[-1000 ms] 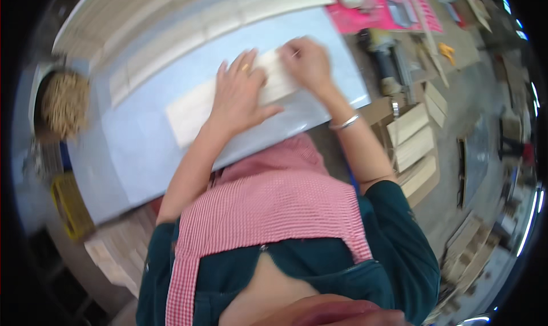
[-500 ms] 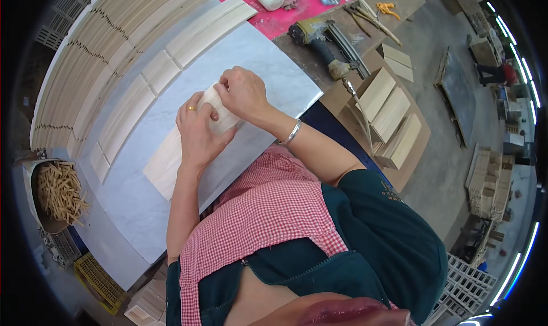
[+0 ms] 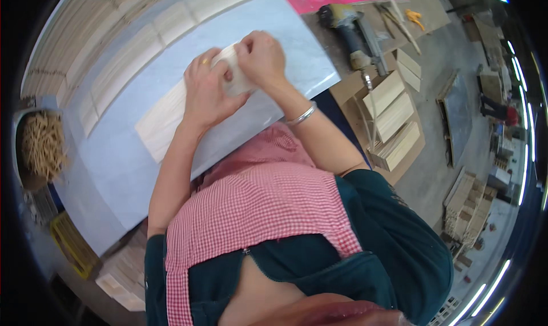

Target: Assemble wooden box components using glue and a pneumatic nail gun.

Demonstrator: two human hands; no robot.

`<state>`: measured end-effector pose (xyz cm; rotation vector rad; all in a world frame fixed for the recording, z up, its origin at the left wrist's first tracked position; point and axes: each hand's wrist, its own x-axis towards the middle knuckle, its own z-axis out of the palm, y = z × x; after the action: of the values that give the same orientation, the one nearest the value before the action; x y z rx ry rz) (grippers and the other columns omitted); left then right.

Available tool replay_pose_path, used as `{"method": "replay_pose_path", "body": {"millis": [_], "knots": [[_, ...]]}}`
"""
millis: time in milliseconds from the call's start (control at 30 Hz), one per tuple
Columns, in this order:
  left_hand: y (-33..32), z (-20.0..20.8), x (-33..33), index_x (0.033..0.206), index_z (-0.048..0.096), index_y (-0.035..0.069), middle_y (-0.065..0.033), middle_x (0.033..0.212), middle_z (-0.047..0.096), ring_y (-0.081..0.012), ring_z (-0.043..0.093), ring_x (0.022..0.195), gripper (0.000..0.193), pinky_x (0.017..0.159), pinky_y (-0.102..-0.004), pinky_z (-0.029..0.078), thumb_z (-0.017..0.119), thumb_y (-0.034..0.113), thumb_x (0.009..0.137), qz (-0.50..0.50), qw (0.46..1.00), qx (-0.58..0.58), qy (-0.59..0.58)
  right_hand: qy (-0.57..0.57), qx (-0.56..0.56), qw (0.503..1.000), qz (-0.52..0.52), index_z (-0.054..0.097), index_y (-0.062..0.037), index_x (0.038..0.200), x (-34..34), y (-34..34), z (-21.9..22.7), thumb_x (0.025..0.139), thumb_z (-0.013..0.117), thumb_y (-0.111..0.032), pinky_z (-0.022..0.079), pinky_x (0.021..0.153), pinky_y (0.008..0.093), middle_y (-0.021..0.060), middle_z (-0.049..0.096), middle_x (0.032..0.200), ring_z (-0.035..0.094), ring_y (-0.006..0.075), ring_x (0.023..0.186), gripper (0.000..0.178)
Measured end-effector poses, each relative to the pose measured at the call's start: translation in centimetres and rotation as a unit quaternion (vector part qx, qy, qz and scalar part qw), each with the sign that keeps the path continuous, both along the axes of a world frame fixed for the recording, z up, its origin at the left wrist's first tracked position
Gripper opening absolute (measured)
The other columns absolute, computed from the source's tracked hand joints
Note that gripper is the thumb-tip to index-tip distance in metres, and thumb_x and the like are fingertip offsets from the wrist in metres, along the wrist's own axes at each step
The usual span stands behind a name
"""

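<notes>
A pale wooden board (image 3: 161, 120) lies slantwise on the light grey tabletop (image 3: 123, 186), its far end under both hands. Over that end bends my left hand (image 3: 210, 92), a gold ring on one finger, its fingers gripping the board and its thumb stretched toward me. Close beside it, my right hand (image 3: 264, 59) is closed with curled fingers at the board's far tip. The fingertips of the right hand are partly hidden, so any small thing between them cannot be made out.
Long stacks of wooden strips (image 3: 74, 52) line the table's far left. A bin of wood sticks (image 3: 43, 146) stands at the left edge. Right of the table are a nail gun (image 3: 348, 35) with a hose, orange pliers (image 3: 415, 19) and stacked wooden pieces (image 3: 394, 118) on cardboard.
My view has shifted, so the table and board sit higher in the picture. Both hands stay at the same end of the board, with little change in their grip.
</notes>
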<state>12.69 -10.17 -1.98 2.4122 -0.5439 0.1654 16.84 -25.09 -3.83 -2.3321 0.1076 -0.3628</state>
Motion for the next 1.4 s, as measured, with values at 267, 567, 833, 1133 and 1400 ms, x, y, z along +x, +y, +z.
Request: {"method": "replay_pose_path", "body": {"millis": [267,567,833,1133,1400], "knots": [[-0.3,-0.6,0.7,0.084,0.059,0.01,-0.0167,0.128,0.056,-0.0345,0.048,0.12,0.038,0.102,-0.0444,0.036,0.081,0.031,0.061,0.023,0.999,0.028,-0.033,-0.01,-0.024,1.0,0.013,0.07,-0.0001,0.078,0.3,-0.1,-0.1,0.082,0.062,-0.016,0.052,0.067,0.043,0.0153,0.067,0.078,0.064,0.0353,0.068,0.018],[-1.0,0.8,0.0,0.095,0.058,0.006,-0.0221,0.125,0.053,-0.0359,0.052,0.116,0.044,0.097,-0.0458,0.042,0.083,0.028,0.066,0.008,0.997,0.058,-0.057,0.097,-0.022,0.994,0.042,0.069,0.0005,0.102,1.1,0.0,0.4,0.082,0.073,-0.024,0.052,0.072,0.0353,0.0144,0.071,0.094,0.066,0.0273,0.08,0.032],[-0.8,-0.4,0.7,0.088,0.05,0.009,-0.025,0.126,0.05,-0.0413,0.044,0.121,0.05,0.1,-0.0501,0.034,0.082,0.035,0.059,0.002,0.997,0.077,-0.021,-0.005,0.079,0.977,0.198,0.071,0.0004,0.099,0.5,-5.1,-1.4,0.083,0.076,-0.019,0.051,0.064,0.0304,0.0105,0.071,0.086,0.064,0.0211,0.071,0.026],[-1.0,0.8,1.0,0.091,0.052,0.008,-0.0258,0.127,0.049,-0.0406,0.046,0.115,0.05,0.1,-0.0486,0.037,0.083,0.033,0.062,-0.006,0.995,0.102,0.007,-0.063,0.025,0.977,0.201,0.074,-0.0007,0.089,-6.7,-7.4,0.5,0.082,0.071,-0.003,0.046,0.059,0.0287,0.0047,0.067,0.077,0.057,0.0176,0.061,0.008],[-0.8,1.5,1.0,0.093,0.051,0.007,-0.0257,0.127,0.05,-0.0413,0.047,0.116,0.052,0.102,-0.0491,0.036,0.085,0.037,0.066,-0.024,0.994,0.091,0.046,-0.07,0.011,0.968,0.239,0.074,-0.0004,0.087,-6.3,-7.8,0.6,0.082,0.071,-0.002,0.045,0.059,0.0294,0.0038,0.067,0.076,0.055,0.0172,0.061,0.007]]}}
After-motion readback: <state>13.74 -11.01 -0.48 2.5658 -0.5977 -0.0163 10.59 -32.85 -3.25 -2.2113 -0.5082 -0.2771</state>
